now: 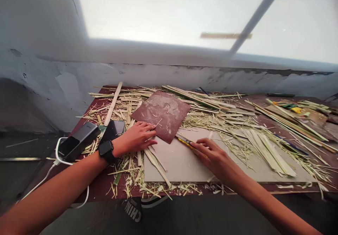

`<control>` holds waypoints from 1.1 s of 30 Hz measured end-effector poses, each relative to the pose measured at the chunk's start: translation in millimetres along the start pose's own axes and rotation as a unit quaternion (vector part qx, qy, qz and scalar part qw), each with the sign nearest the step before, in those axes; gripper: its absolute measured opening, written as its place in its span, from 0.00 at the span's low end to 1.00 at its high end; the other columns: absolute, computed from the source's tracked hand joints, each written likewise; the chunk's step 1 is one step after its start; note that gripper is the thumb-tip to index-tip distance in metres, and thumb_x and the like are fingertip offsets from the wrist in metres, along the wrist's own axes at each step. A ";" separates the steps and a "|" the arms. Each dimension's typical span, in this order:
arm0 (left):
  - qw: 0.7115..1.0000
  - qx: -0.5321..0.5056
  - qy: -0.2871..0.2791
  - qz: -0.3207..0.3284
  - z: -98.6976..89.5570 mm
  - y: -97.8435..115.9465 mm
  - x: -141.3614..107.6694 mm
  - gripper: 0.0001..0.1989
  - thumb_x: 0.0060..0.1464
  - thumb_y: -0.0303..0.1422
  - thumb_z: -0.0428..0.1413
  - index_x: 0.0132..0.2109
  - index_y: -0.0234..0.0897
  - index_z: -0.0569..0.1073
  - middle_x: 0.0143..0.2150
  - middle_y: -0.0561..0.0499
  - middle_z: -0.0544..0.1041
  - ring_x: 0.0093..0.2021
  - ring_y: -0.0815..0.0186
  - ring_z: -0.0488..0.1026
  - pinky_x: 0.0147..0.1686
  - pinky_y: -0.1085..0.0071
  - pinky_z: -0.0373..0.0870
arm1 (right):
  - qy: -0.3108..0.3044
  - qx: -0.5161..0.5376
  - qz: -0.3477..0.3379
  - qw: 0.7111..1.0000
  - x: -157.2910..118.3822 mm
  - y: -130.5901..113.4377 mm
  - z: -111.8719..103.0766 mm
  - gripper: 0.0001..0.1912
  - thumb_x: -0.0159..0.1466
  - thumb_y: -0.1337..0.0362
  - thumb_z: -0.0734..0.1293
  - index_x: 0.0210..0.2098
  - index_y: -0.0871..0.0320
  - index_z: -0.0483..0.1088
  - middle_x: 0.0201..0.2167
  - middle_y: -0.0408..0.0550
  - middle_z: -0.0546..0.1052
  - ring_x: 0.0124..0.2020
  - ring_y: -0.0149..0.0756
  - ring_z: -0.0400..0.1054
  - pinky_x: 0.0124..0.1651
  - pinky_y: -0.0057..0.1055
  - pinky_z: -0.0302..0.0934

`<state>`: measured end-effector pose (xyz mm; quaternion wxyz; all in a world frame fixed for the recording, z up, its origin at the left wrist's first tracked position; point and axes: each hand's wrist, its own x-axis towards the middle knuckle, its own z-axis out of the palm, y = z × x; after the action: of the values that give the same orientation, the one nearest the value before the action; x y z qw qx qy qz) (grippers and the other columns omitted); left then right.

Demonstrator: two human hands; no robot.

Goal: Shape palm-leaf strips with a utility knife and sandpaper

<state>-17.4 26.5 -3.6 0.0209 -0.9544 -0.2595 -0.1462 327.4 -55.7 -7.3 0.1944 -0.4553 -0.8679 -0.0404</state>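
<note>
My left hand point(137, 136), with a black smartwatch on its wrist, lies palm down with its fingers stretched out at the near left corner of a reddish-brown sheet point(163, 115). The sheet looks like sandpaper and is dusted with pale powder. In my right hand point(213, 154) is a yellow utility knife point(186, 141), low over a pale board point(179, 164), its tip pointing left toward the sheet. Part of the handle is hidden under my fingers. Pale thin strips point(158, 164) lie on the board's left edge, below my left hand.
A bundle of flat pale strips point(269, 150) rests on the board's right half. Shavings and longer bamboo-like strips point(192, 97) cover the table's back. On the left sit a black power bank point(81, 140) with a white cable and a phone point(113, 129). Yellow-and-green tools point(295, 109) lie far right.
</note>
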 end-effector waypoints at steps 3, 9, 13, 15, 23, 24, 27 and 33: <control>1.000 -0.006 0.006 -0.005 -0.1 0.0 0.9 0.17 0.71 0.44 0.50 0.48 0.34 0.74 0.62 0.38 0.75 0.59 0.53 0.73 0.59 0.54 0.67 | -0.006 -0.055 0.033 0.998 -20.5 24.8 -15.2 0.17 0.73 0.58 0.57 0.53 0.55 0.73 0.45 0.55 0.75 0.41 0.43 0.74 0.42 0.39 0.70; 0.998 -0.012 0.035 -0.050 4.9 -9.5 0.0 0.15 0.73 0.36 0.45 0.55 0.34 0.72 0.64 0.41 0.73 0.70 0.47 0.61 0.67 0.43 0.56 | 0.031 -0.104 0.053 0.993 -20.3 -6.4 -26.7 0.18 0.72 0.53 0.61 0.51 0.56 0.74 0.43 0.56 0.77 0.44 0.50 0.72 0.48 0.49 0.67; 0.998 -0.015 0.022 -0.053 7.0 -17.1 -0.8 0.15 0.72 0.32 0.46 0.60 0.35 0.70 0.63 0.41 0.74 0.67 0.50 0.65 0.64 0.47 0.63 | 0.004 -0.016 -0.010 1.000 9.8 -69.2 -6.9 0.15 0.72 0.56 0.63 0.51 0.57 0.73 0.40 0.53 0.77 0.40 0.43 0.71 0.44 0.41 0.66; 0.999 -0.013 0.013 -0.050 6.7 -18.1 -0.6 0.15 0.72 0.33 0.46 0.60 0.35 0.70 0.64 0.41 0.73 0.67 0.50 0.65 0.63 0.48 0.64 | -0.021 -0.006 -0.019 1.000 26.7 -91.6 7.6 0.14 0.72 0.57 0.62 0.51 0.57 0.73 0.39 0.53 0.77 0.40 0.43 0.70 0.42 0.41 0.66; 0.999 -0.009 -0.014 -0.040 8.6 -16.2 -1.2 0.21 0.72 0.41 0.48 0.64 0.34 0.69 0.67 0.38 0.69 0.69 0.50 0.63 0.66 0.51 0.62 | -0.040 0.025 0.019 0.999 57.4 -113.0 36.7 0.12 0.74 0.61 0.60 0.39 0.56 0.74 0.37 0.51 0.74 0.38 0.40 0.68 0.41 0.37 0.62; 0.999 -0.010 -0.014 -0.039 9.5 -16.3 -1.4 0.22 0.73 0.42 0.47 0.65 0.34 0.68 0.68 0.38 0.69 0.69 0.50 0.63 0.66 0.51 0.62 | -0.038 0.033 0.024 0.998 55.6 -112.8 36.6 0.12 0.74 0.62 0.60 0.40 0.56 0.74 0.37 0.51 0.74 0.38 0.40 0.68 0.42 0.37 0.63; 0.999 -0.011 -0.014 -0.040 11.5 -16.7 -1.5 0.23 0.73 0.42 0.46 0.65 0.34 0.68 0.68 0.37 0.68 0.70 0.50 0.63 0.67 0.50 0.60 | -0.033 0.057 0.043 0.997 45.9 -111.6 34.6 0.09 0.73 0.64 0.60 0.39 0.57 0.71 0.38 0.50 0.74 0.39 0.40 0.69 0.43 0.37 0.65; 0.999 -0.012 -0.011 -0.033 13.4 -16.2 -1.8 0.22 0.74 0.42 0.45 0.65 0.37 0.69 0.69 0.39 0.67 0.71 0.53 0.61 0.67 0.51 0.59 | -0.019 0.045 0.068 0.997 25.5 -109.6 30.6 0.08 0.73 0.62 0.60 0.42 0.56 0.69 0.39 0.51 0.74 0.38 0.41 0.70 0.42 0.39 0.66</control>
<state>-23.4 41.1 -17.5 0.0021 -0.9469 -0.2897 -0.1394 216.9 -92.1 -14.2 0.2005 -0.5045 -0.8395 0.0204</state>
